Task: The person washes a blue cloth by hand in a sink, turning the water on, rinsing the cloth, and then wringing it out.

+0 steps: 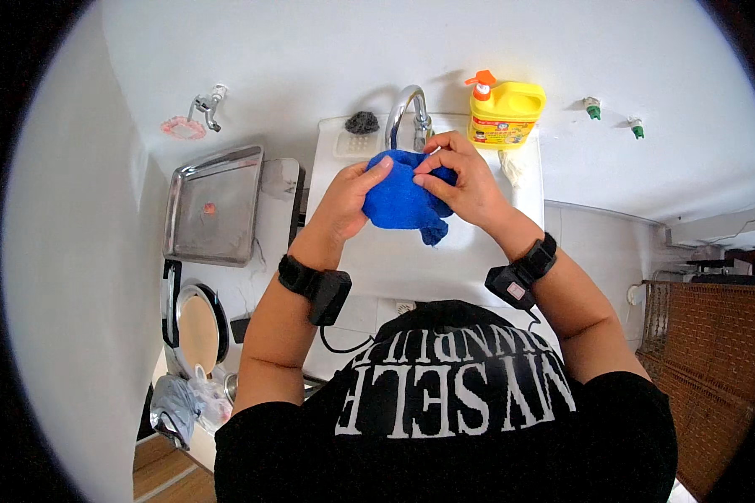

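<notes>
Over the white sink (pixel 377 258), a blue cloth (pixel 393 198) is bunched up between my two hands. My left hand (pixel 351 195) grips its left side, with the thumb lying on top of the fabric. On the right, my right hand (pixel 462 179) pinches the cloth's upper edge between thumb and fingers. A twisted corner of the cloth dangles at its lower right. Just behind the cloth rises the curved chrome faucet (pixel 409 104), its outlet partly hidden by the fabric.
A yellow pump jug (pixel 509 116) stands at the sink's back right beside a whitish cloth (pixel 511 167). At the back left, a dark scouring pad (pixel 362 122) rests by a soap dish (pixel 355 144). A metal tray (pixel 217 207) lies left. Wall taps (pixel 209 107) project there.
</notes>
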`<control>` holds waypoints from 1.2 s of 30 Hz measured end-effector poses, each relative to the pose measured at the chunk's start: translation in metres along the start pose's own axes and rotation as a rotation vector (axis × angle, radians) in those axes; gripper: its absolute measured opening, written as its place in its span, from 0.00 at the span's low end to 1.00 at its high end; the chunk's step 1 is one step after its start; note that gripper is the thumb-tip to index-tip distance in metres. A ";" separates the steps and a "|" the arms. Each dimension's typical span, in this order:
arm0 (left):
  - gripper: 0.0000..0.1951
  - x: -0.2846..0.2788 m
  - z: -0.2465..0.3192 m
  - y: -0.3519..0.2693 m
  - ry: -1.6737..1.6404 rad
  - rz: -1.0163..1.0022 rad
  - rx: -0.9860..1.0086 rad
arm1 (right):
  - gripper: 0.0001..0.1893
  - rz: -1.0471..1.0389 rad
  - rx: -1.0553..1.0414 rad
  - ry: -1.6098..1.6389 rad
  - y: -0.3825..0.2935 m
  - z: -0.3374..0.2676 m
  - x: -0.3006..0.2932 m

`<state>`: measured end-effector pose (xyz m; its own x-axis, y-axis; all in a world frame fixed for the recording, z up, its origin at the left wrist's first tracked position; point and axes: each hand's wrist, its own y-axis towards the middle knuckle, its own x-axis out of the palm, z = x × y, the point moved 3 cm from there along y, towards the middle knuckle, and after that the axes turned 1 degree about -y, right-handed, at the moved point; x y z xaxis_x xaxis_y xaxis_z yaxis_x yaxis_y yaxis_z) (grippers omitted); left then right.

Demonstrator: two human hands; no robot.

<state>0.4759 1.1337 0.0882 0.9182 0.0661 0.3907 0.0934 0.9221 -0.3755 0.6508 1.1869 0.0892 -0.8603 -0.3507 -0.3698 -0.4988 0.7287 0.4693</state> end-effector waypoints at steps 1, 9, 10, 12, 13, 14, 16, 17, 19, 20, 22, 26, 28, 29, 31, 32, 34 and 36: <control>0.20 0.000 0.000 0.000 0.011 -0.006 0.005 | 0.08 0.012 -0.004 0.009 -0.001 0.003 0.001; 0.19 -0.011 0.006 -0.001 0.016 0.081 0.071 | 0.05 0.104 0.309 0.397 -0.007 0.036 -0.014; 0.19 -0.012 0.009 -0.002 0.043 0.117 0.083 | 0.04 0.095 0.359 0.540 -0.010 0.038 -0.012; 0.19 -0.009 0.015 -0.008 0.161 0.101 0.127 | 0.04 0.092 0.454 0.813 -0.010 0.034 -0.006; 0.21 -0.012 0.014 -0.006 0.252 0.081 0.150 | 0.04 0.021 0.444 0.874 -0.009 0.034 -0.001; 0.23 -0.017 0.014 -0.007 0.344 0.068 0.178 | 0.04 -0.009 0.444 0.913 -0.006 0.028 0.004; 0.28 -0.013 0.014 -0.006 0.537 0.055 0.160 | 0.04 -0.061 0.430 0.962 -0.002 0.017 0.013; 0.29 -0.009 0.013 -0.008 0.592 0.038 0.175 | 0.05 -0.083 0.421 0.996 0.000 0.009 0.019; 0.29 -0.007 0.005 -0.005 0.674 -0.044 0.134 | 0.04 -0.160 0.374 1.050 0.002 0.002 0.028; 0.28 -0.009 0.003 -0.004 0.748 -0.075 0.137 | 0.03 -0.220 0.335 1.076 0.002 0.001 0.031; 0.25 -0.010 0.000 0.000 0.893 -0.134 0.141 | 0.03 -0.248 0.365 1.032 0.001 0.002 0.029; 0.13 -0.017 0.006 -0.011 0.924 -0.164 0.098 | 0.04 -0.183 0.379 0.712 -0.006 0.042 0.006; 0.11 -0.009 0.015 -0.018 0.981 -0.161 0.127 | 0.09 -0.063 0.464 0.394 -0.027 0.092 -0.005; 0.11 -0.018 0.017 -0.022 0.994 -0.159 0.114 | 0.12 -0.116 0.584 0.158 -0.036 0.100 -0.008; 0.12 -0.015 0.026 -0.031 1.042 -0.146 0.089 | 0.13 -0.253 0.728 -0.183 -0.056 0.128 -0.006; 0.12 -0.017 0.026 -0.034 1.035 -0.146 0.107 | 0.13 -0.339 0.698 -0.319 -0.067 0.142 -0.002; 0.12 -0.017 0.029 -0.035 1.022 -0.167 0.150 | 0.16 -0.475 0.649 -0.535 -0.109 0.193 0.007; 0.12 -0.013 0.027 -0.022 1.007 -0.191 0.166 | 0.20 -0.578 0.634 -0.702 -0.161 0.250 0.006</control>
<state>0.4519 1.1226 0.1145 0.7975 -0.3654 -0.4802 0.2871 0.9297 -0.2307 0.7520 1.2143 -0.1893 -0.1648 -0.4697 -0.8673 -0.4890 0.8026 -0.3417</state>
